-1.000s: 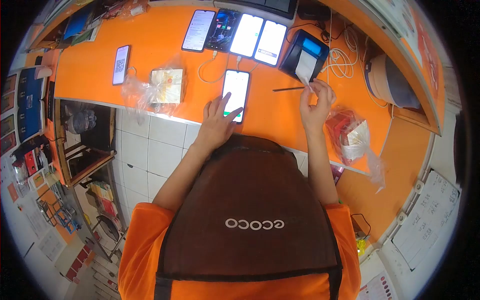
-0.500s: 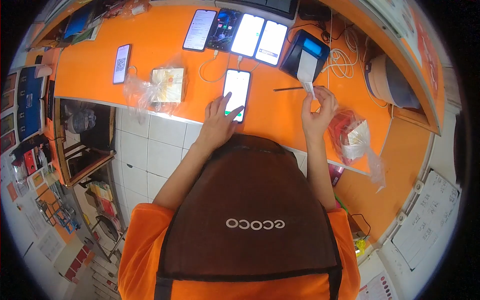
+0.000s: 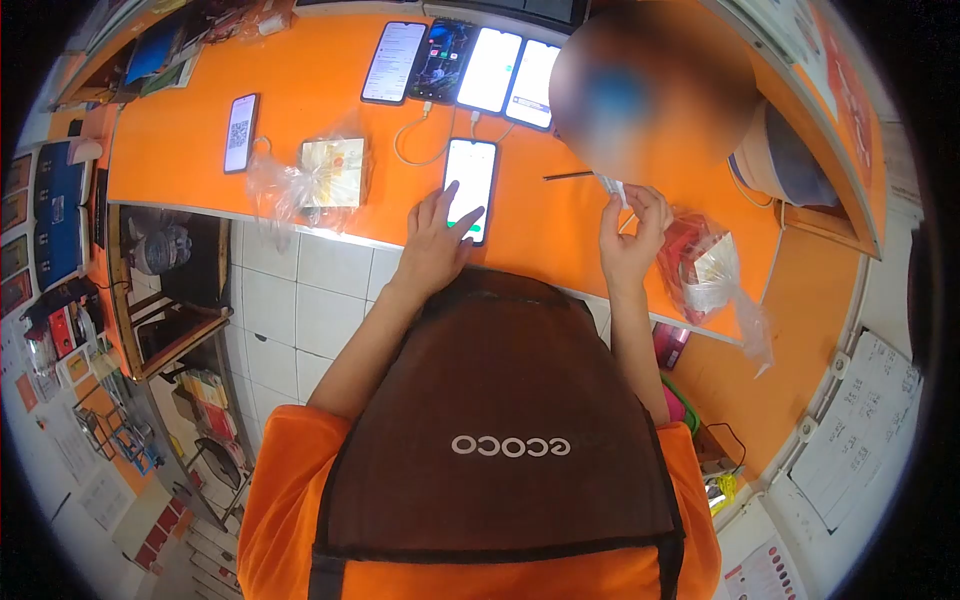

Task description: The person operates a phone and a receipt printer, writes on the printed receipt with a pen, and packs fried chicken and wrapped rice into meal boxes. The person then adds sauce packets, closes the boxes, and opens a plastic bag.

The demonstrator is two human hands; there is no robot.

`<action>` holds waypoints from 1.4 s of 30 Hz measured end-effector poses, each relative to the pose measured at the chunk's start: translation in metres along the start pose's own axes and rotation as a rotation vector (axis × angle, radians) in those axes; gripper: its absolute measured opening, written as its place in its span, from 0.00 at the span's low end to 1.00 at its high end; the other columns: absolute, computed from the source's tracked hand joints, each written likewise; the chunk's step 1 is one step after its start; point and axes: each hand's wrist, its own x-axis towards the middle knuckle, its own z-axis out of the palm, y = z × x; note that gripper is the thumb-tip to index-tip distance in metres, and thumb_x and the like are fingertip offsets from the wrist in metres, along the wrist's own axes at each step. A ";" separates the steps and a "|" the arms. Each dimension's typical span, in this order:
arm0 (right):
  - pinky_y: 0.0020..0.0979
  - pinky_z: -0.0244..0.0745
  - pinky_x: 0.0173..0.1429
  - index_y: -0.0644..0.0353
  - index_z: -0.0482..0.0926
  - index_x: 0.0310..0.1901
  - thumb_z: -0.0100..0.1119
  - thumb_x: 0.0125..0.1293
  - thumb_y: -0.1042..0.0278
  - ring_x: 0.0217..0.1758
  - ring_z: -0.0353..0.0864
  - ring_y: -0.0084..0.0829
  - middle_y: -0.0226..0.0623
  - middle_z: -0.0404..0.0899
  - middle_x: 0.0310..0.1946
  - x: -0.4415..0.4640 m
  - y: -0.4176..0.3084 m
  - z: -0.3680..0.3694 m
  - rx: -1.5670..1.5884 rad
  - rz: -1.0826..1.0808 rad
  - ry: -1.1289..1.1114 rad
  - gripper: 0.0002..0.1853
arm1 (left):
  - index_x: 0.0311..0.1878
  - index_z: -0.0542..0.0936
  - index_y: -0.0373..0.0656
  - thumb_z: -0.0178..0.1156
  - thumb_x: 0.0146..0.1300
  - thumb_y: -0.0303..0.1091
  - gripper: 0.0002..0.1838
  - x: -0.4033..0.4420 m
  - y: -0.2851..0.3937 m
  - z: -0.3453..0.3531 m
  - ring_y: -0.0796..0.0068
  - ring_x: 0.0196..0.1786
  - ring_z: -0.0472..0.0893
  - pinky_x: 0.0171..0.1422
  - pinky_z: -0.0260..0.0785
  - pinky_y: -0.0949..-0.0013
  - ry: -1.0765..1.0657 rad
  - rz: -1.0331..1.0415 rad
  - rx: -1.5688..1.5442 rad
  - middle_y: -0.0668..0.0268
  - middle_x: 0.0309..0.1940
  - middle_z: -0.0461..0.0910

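Observation:
My left hand [image 3: 432, 240] rests at a lit phone [image 3: 473, 180] lying on the orange counter, its spread fingers and thumb touching the screen. Between the thumb and fingers of my right hand [image 3: 632, 235] is the end of a white paper strip [image 3: 613, 187]. The strip's upper part runs into a round blurred patch that hides the machine there. Just right of that hand sits a box [image 3: 708, 262] in a clear and red plastic bag. Left of the phone is another pale box [image 3: 335, 172] in a knotted clear bag. A thin dark stick [image 3: 568, 176] lies between my hands.
Along the back are several phones, among them a dark-screened one [image 3: 440, 62], with white cables [image 3: 408, 140]. A phone with a QR code [image 3: 239, 133] lies at left. The counter's front edge [image 3: 375, 241] runs before me. A shelf [image 3: 820, 150] borders the right side.
A blurred patch now covers the machine at the back right. Both hands hold nearly the same positions, and the view has shifted slightly.

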 end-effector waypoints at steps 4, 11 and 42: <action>0.39 0.64 0.61 0.59 0.81 0.45 0.68 0.61 0.77 0.52 0.80 0.38 0.38 0.84 0.47 -0.002 -0.005 -0.001 0.012 0.007 0.008 0.10 | 0.67 0.79 0.53 0.67 0.62 0.30 0.28 0.002 -0.001 -0.001 0.44 0.77 0.61 0.77 0.56 0.42 -0.009 -0.001 0.015 0.49 0.76 0.62; 0.33 0.77 0.60 0.64 0.79 0.48 0.67 0.62 0.82 0.58 0.78 0.37 0.42 0.83 0.51 -0.004 -0.010 -0.006 -0.018 0.009 -0.055 0.13 | 0.66 0.80 0.53 0.66 0.62 0.29 0.27 0.004 -0.002 -0.004 0.43 0.76 0.61 0.76 0.57 0.42 -0.031 -0.002 0.005 0.49 0.76 0.62; 0.38 0.67 0.59 0.59 0.81 0.47 0.69 0.59 0.80 0.53 0.81 0.39 0.38 0.85 0.47 0.013 -0.043 -0.038 0.111 -0.002 -0.150 0.14 | 0.67 0.78 0.46 0.71 0.59 0.27 0.30 0.071 0.039 -0.023 0.52 0.70 0.72 0.75 0.64 0.53 0.102 0.101 -0.420 0.58 0.65 0.76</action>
